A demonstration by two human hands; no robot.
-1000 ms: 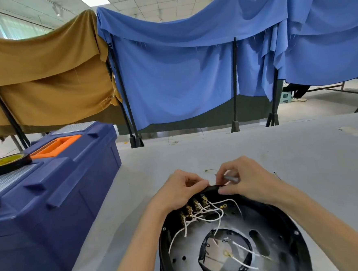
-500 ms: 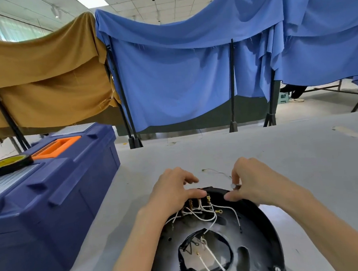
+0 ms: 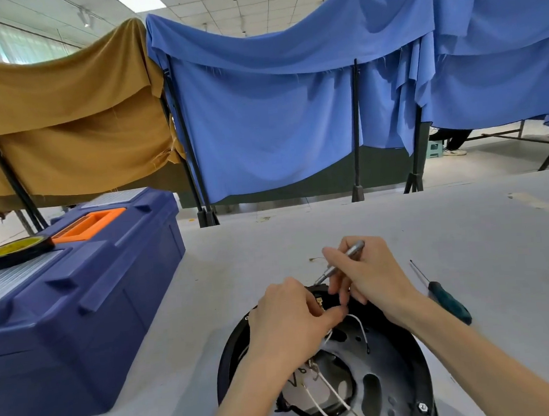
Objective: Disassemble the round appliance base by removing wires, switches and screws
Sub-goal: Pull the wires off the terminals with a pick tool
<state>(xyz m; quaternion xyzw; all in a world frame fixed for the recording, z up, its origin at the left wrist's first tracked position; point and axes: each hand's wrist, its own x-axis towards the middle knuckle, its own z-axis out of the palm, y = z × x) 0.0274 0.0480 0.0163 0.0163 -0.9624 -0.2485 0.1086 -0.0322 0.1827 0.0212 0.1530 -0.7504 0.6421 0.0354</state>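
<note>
Both grips full: left hand pinches a white wire, right hand a slim silver screwdriver; we judge a steady pull frees it next.

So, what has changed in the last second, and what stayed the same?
The right hand rose from the base rim, tilting the silver screwdriver it holds so that its tip points down at the rim. The left hand still pinches at the terminals. The toolbox and the tape stayed put.
</note>
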